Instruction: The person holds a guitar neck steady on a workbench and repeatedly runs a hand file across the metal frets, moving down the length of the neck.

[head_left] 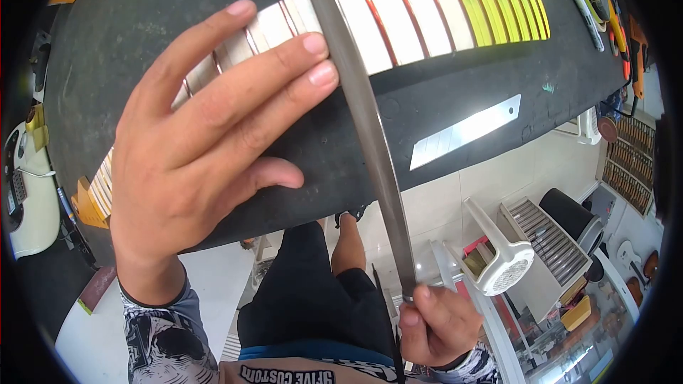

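Note:
A guitar neck [420, 18] lies across the dark work surface, its fretboard covered with white and yellow tape between the bare metal frets. Resting crosswise over the frets is a long, narrow metal file [370, 117]. My right hand [445, 323] grips the near end of the file, thumb and fingers closed around it. My left hand [192, 128] lies over the taped neck with fingers stretched out, two fingertips touching the file's left side and the thumb held apart. Part of the neck is hidden under this hand. A snap-off cutter blade [466, 131] lies right of the file.
Markers [580, 11] and other tools lie at the right end of the dark work surface [299, 146]. A white stool [491, 256] and a rack of several rods [548, 238] stand below. At far left is a pale machine [32, 206].

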`<move>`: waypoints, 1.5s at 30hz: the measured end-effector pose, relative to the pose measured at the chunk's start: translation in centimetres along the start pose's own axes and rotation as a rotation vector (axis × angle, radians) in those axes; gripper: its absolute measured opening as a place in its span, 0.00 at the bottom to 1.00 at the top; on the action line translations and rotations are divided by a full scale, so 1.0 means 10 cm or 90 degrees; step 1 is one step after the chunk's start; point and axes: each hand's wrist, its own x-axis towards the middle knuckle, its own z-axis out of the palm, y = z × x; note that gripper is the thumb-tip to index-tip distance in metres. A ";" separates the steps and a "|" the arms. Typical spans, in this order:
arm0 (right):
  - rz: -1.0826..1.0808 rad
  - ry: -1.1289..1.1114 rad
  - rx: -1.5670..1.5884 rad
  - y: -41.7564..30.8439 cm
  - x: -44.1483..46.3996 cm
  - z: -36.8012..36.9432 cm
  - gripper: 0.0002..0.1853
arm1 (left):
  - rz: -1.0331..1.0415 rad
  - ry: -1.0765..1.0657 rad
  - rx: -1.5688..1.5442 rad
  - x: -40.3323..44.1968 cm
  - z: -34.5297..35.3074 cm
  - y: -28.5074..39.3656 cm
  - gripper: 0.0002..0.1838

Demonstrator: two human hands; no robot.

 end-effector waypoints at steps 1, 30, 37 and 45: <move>-0.004 0.002 -0.002 0.04 -0.18 -0.02 0.24 | 0.000 0.002 -0.001 0.00 0.00 0.00 0.34; 0.006 -0.001 -0.045 0.04 -0.63 -0.16 0.22 | 0.005 0.002 -0.018 -0.01 0.00 -0.03 0.37; -0.021 -0.019 0.015 -0.12 0.85 0.08 0.21 | 0.001 -0.008 -0.020 0.02 -0.03 -0.01 0.37; 0.016 -0.015 -0.027 -0.05 0.01 -0.11 0.20 | 0.004 0.017 -0.015 -0.02 0.01 -0.03 0.37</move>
